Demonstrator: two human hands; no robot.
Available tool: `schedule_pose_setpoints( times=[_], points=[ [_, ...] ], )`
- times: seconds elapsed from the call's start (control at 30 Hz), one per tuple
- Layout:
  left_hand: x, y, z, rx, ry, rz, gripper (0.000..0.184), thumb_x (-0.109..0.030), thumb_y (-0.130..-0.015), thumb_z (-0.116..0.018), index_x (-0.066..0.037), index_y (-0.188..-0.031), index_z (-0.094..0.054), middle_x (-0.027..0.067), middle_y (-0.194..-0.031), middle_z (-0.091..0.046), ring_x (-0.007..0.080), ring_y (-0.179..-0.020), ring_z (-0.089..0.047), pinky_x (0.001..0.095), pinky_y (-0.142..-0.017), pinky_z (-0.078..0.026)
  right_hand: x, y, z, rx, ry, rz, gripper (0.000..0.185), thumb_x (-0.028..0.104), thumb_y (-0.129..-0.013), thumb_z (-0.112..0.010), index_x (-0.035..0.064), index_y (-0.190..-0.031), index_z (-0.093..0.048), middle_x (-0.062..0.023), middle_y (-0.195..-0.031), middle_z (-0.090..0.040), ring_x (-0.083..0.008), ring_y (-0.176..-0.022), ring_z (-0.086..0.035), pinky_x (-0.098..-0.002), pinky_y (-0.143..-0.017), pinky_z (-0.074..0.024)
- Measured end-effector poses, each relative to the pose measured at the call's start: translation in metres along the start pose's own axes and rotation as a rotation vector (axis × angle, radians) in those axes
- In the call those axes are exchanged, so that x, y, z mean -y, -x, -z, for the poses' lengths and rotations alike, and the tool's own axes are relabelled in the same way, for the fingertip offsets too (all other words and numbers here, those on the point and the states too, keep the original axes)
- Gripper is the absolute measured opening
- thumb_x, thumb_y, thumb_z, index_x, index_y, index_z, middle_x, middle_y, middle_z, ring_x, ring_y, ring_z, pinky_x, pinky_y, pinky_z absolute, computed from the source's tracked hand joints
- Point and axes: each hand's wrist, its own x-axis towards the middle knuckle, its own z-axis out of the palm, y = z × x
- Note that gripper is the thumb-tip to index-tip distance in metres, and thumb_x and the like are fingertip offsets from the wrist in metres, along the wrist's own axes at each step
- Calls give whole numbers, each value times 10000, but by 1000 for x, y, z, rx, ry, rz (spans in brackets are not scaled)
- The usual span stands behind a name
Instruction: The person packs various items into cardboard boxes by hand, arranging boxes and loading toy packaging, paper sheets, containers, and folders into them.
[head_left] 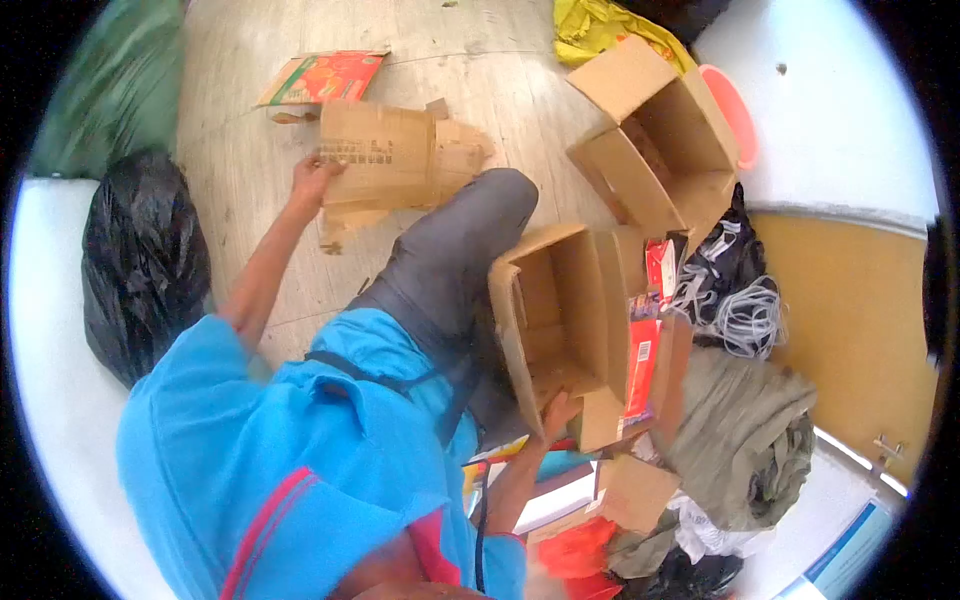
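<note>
My left hand (pixel 317 180) grips the left edge of a flattened cardboard box (pixel 385 155) with printing on it, lying on the floor beyond my bent knee. Its torn flaps stick out at the side and bottom. My right hand (pixel 560 414) is closed on the lower rim of an open cardboard box (pixel 545 300), which stands tilted beside my leg with its opening showing. A red and green printed carton piece (pixel 332 78) lies just past the flattened cardboard.
Another open cardboard box (pixel 650 150) stands at upper right, near a pink basin (pixel 730 115) and a yellow bag (pixel 600 30). Black bag (pixel 147 260) and green sack (pixel 110 90) sit left. Coiled white cord (pixel 750 318) and olive cloth (pixel 740 430) lie right, before a door (pixel 850 310).
</note>
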Motion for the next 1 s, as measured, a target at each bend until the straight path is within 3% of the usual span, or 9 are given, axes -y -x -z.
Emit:
schedule_pose_setpoints(
  times=[0.13,0.2,0.33,0.43,0.5,0.7,0.8,0.9,1.0],
  points=[
    [-81,34,26,42,-246,-275,351,-169,-791,-687,18,-1070,-584,78,-968,-626,143,-842,-582,286,-767,-465,-66,-16,-22,-72,-183,-262,336,114,-817,-533,-91,-1084,-542,-215,-1091,-578,-295,-968,-537,-402,-841,-437],
    [-147,68,21,-41,-336,-321,326,-155,-807,-665,9,-1077,-585,71,-974,-622,141,-871,-573,280,-760,-461,-88,-10,-23,-87,-205,-25,288,104,-789,-538,-76,-1014,-559,-205,-1005,-602,-329,-891,-559,-430,-770,-440],
    [-215,54,22,322,57,-463,549,-89,-769,-592,65,-1270,-426,157,-1182,-562,233,-1059,-565,327,-923,-444,-106,-14,-41,-129,266,-61,251,106,-768,-552,-49,-963,-584,-208,-964,-618,-339,-882,-589,-430,-718,-450],
    [-244,50,-27,623,-88,-341,573,-94,-767,-605,71,-1280,-409,161,-1189,-553,228,-1051,-565,318,-928,-437,-84,-13,-36,-145,19,-89,257,120,-773,-552,-47,-965,-584,-212,-965,-618,-343,-882,-590,-431,-722,-452],
    [-238,85,-100,573,-206,-364,599,-108,-766,-621,66,-1293,-396,158,-1199,-539,225,-1056,-558,308,-922,-437,-75,-8,-30,-155,-37,-120,261,129,-776,-551,-45,-967,-584,-214,-965,-618,-346,-883,-591,-432,-725,-453],
    [-150,100,-270,1087,-787,-352,645,-178,-734,-684,31,-1290,-434,185,-1225,-527,279,-1104,-525,336,-952,-419,-69,15,-25,-162,-86,-177,273,157,-786,-549,-41,-972,-584,-222,-965,-618,-355,-885,-593,-434,-733,-457],
    [-152,127,-305,1222,-1039,-255,622,-200,-725,-664,40,-1262,-462,194,-1214,-537,276,-1107,-525,334,-957,-413,-68,17,-27,-165,-97,-194,280,171,-792,-549,-39,-975,-584,-225,-965,-619,-360,-886,-595,-435,-737,-459],
    [-150,149,-309,1315,-1192,-407,601,-212,-717,-644,49,-1234,-485,203,-1165,-571,270,-1079,-547,340,-940,-425,-69,21,-26,-169,-109,-214,288,185,-797,-548,-36,-977,-584,-229,-965,-619,-364,-886,-596,-436,-741,-461],
    [-123,130,-301,1348,-1097,-271,604,-190,-707,-655,43,-1235,-478,191,-1141,-577,264,-1033,-568,347,-889,-454,-69,24,-23,-168,-126,-229,295,199,-802,-547,-34,-980,-585,-233,-965,-619,-368,-887,-597,-437,-745,-462]
  ],
)
